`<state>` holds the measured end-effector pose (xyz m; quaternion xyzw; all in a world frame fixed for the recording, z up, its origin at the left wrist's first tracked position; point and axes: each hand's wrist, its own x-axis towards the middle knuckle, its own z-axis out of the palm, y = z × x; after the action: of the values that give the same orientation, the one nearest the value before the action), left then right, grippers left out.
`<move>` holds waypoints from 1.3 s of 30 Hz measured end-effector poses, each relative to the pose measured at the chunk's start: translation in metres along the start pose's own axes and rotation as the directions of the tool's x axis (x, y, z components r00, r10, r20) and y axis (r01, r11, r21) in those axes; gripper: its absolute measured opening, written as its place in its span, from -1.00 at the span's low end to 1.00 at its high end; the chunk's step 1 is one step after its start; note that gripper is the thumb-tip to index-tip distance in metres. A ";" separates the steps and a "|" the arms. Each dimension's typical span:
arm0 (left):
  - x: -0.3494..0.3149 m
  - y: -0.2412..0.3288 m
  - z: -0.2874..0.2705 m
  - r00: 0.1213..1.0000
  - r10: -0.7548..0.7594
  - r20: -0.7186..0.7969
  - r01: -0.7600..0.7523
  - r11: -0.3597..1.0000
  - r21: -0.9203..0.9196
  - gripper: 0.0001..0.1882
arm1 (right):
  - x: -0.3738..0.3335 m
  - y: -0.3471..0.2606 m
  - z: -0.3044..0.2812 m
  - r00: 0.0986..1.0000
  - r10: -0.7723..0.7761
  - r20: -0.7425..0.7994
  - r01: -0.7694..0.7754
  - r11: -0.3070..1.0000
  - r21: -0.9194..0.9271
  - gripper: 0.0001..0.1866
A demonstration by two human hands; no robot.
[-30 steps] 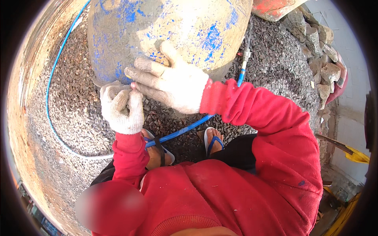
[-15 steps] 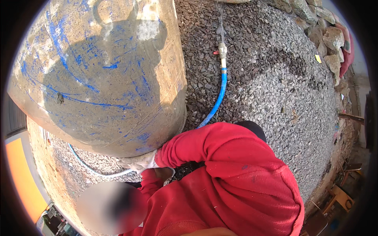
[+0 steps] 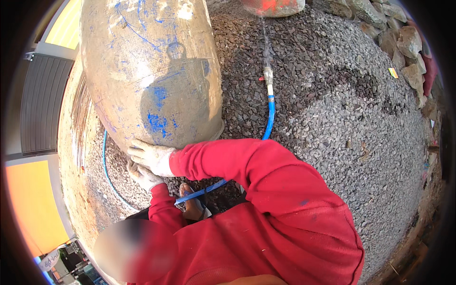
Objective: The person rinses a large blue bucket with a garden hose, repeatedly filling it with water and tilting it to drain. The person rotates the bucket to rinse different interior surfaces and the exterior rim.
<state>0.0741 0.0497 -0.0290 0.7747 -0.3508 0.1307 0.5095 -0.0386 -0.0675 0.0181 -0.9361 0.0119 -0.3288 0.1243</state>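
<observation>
A large rounded drum [image 3: 114,90], grey-brown and streaked with blue scuffs, fills the upper left. My right hand [image 3: 153,156], in a dirty white glove, lies against its near end with the fingers stretched out. Just below it, my left hand [image 3: 144,175] is gloved too, its fingers extended toward the same end and partly overlapped by the right glove. I cannot tell whether the left fingers touch the drum. Red sleeves cover both arms.
A blue hose [image 3: 269,118] with a metal valve sprays water on dark gravel [image 3: 342,142]. Hose sections also lie near my foot [image 3: 192,202] and left of the drum. A red-and-white object [image 3: 275,7] stands far off. Stones [image 3: 408,42] line the upper right.
The drum has turned, showing different blue scuffs, and its near end sits farther up the view. Both gloves now show plainly; the left was mostly hidden before. The view has shifted slightly.
</observation>
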 end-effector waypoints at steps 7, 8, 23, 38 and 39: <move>0.130 0.103 0.090 0.753 0.625 0.206 -0.658 0.717 0.230 -0.61 | -0.001 0.133 -0.125 0.983 0.091 -0.161 -0.164 0.831 -0.532 -0.43; 0.159 0.132 0.110 0.740 0.624 0.250 -0.673 0.691 0.266 -0.62 | -0.006 0.157 -0.145 0.970 0.076 -0.233 -0.213 0.730 -0.650 -0.37; 0.239 0.184 0.159 0.442 0.755 0.484 -0.778 0.591 -0.212 -0.55 | -0.315 0.245 -0.033 -0.209 0.978 -0.006 -0.803 -0.175 -0.569 0.15; 0.206 0.055 0.006 0.769 0.423 0.479 -0.411 0.901 -0.137 -0.44 | -0.252 0.045 -0.172 0.173 0.933 0.316 -0.907 0.276 -0.318 -0.22; 0.199 0.038 0.000 0.823 0.333 0.459 -0.314 0.942 -0.119 -0.44 | -0.236 0.027 -0.178 0.234 0.909 0.345 -0.895 0.340 -0.289 -0.25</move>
<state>0.1914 -0.0411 0.1084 0.7023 -0.5930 0.0154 0.3935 -0.3319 -0.1089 0.0007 -0.8062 0.5231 0.0293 0.2748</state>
